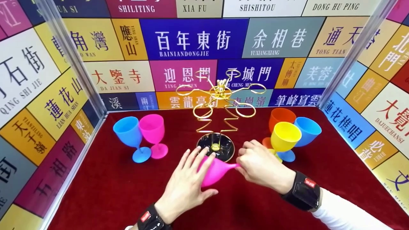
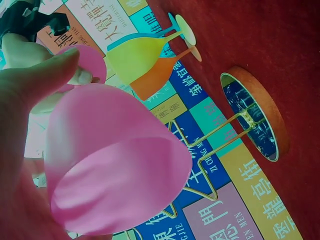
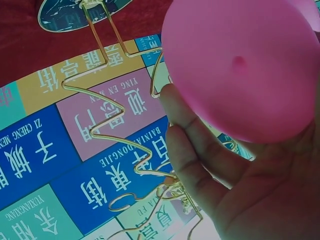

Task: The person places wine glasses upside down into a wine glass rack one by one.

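Note:
A pink plastic goblet (image 1: 214, 172) lies on its side in the air between my hands, its mouth toward my left hand and its stem toward the right. My right hand (image 1: 260, 164) grips the stem near the foot with curled fingers. My left hand (image 1: 188, 182) rests against the bowl, its fingers spread and fairly straight, its thumb held apart. In the left wrist view the goblet's hollow mouth (image 2: 125, 185) faces the camera. In the right wrist view the round underside of its foot (image 3: 240, 90) covers part of the right hand.
Behind the hands stands a gold wire cup rack (image 1: 220, 92) with ring holders and a round black base (image 1: 228, 148). At left stand a blue goblet (image 1: 127, 131) and another pink goblet (image 1: 152, 127). Red, yellow (image 1: 285, 137) and blue goblets cluster at right on the dark red cloth (image 1: 105, 198).

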Motion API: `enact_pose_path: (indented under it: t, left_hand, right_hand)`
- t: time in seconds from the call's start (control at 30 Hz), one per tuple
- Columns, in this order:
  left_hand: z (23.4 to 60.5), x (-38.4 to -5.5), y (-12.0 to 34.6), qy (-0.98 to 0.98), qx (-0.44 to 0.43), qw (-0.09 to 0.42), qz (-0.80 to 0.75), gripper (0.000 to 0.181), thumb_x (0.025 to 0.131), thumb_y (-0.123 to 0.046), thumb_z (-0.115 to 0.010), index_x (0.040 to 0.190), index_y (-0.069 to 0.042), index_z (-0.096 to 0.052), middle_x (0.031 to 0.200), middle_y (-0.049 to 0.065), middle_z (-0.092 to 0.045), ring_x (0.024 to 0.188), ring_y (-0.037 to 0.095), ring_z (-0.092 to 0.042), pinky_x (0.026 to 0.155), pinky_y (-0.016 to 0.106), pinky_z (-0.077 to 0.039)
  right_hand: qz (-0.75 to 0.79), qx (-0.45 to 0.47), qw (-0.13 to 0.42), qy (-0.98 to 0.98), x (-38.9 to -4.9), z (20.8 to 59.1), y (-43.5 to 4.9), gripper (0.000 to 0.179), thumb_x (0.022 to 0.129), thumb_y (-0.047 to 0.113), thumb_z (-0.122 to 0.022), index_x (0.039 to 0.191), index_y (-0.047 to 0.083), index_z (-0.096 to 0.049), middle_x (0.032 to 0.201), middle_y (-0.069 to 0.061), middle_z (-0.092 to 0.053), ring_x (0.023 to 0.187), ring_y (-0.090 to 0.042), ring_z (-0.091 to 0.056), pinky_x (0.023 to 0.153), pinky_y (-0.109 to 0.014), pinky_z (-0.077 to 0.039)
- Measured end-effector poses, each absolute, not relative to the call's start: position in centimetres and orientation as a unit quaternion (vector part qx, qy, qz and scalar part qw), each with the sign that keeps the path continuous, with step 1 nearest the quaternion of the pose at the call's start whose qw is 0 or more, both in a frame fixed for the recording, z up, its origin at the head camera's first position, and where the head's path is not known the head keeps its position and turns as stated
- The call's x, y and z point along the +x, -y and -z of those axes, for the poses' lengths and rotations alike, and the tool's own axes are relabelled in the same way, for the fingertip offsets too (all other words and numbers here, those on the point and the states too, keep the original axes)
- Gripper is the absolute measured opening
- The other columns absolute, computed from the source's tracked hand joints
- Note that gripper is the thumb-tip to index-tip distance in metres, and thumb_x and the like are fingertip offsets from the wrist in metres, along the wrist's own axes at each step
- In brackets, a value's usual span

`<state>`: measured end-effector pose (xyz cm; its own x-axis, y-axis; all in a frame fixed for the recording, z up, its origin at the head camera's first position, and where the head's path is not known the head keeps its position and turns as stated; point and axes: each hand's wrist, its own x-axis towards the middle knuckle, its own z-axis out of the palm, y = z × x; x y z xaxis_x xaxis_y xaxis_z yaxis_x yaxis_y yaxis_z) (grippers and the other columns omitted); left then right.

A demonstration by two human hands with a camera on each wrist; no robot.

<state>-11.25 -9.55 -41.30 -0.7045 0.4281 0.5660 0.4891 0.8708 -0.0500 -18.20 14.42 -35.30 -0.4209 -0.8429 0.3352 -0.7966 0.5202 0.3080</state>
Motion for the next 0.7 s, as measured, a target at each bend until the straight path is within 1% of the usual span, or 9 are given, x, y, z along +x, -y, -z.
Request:
enact_pose_path:
  t: [0.2, 0.4, 0.5, 0.6, 0.7]
  left_hand:
    - [41.2, -11.1, 9.2, 0.935, -0.235, 0.265, 0.032, 0.102, 0.071, -0.069, -0.073, 0.151, -0.018, -0.037, 0.151, 0.009, -0.045, 0.142, 0.031, -0.039, 0.119, 0.049, -0.030]
    - [41.3, -11.1, 9.1, 0.946, -0.223, 0.236, 0.008, 0.103, 0.069, -0.064, -0.078, 0.152, -0.018, -0.036, 0.150, 0.009, -0.047, 0.139, 0.031, -0.043, 0.116, 0.050, -0.033]
    - [41.6, -11.1, 9.0, 0.946, -0.221, 0.235, -0.003, 0.103, 0.068, -0.059, -0.081, 0.151, -0.017, -0.036, 0.147, 0.009, -0.049, 0.134, 0.030, -0.048, 0.113, 0.049, -0.037]
    - [42.0, -11.2, 9.0, 0.944, -0.223, 0.243, -0.011, 0.100, 0.068, -0.055, -0.083, 0.150, -0.017, -0.038, 0.142, 0.008, -0.053, 0.126, 0.028, -0.053, 0.107, 0.045, -0.043]
    - [42.2, -11.3, 9.0, 0.941, -0.225, 0.254, -0.020, 0.098, 0.067, -0.052, -0.083, 0.148, -0.016, -0.040, 0.137, 0.008, -0.056, 0.119, 0.026, -0.056, 0.100, 0.042, -0.047]
  right_hand:
    - [0.070, 0.481, 0.222, 0.845, -18.0, 35.2, -14.0, 0.024, 0.081, 0.030, -0.075, 0.065, 0.012, -0.069, 0.066, -0.002, -0.063, 0.072, -0.023, -0.049, 0.071, -0.035, -0.039]
    - [0.082, 0.478, 0.219, 0.847, -17.9, 35.1, -13.7, 0.024, 0.080, 0.031, -0.075, 0.066, 0.012, -0.069, 0.069, -0.003, -0.065, 0.074, -0.024, -0.051, 0.074, -0.036, -0.039]
    - [0.086, 0.478, 0.222, 0.846, -17.8, 35.1, -13.6, 0.023, 0.079, 0.030, -0.075, 0.065, 0.012, -0.069, 0.070, -0.003, -0.065, 0.074, -0.024, -0.051, 0.074, -0.036, -0.039]
    - [0.093, 0.477, 0.229, 0.843, -17.8, 35.1, -13.5, 0.023, 0.078, 0.029, -0.075, 0.064, 0.011, -0.069, 0.071, -0.003, -0.065, 0.074, -0.025, -0.052, 0.074, -0.037, -0.039]
    - [0.096, 0.475, 0.232, 0.844, -17.8, 35.1, -13.5, 0.023, 0.078, 0.029, -0.074, 0.065, 0.011, -0.069, 0.074, -0.003, -0.066, 0.074, -0.025, -0.052, 0.074, -0.037, -0.039]
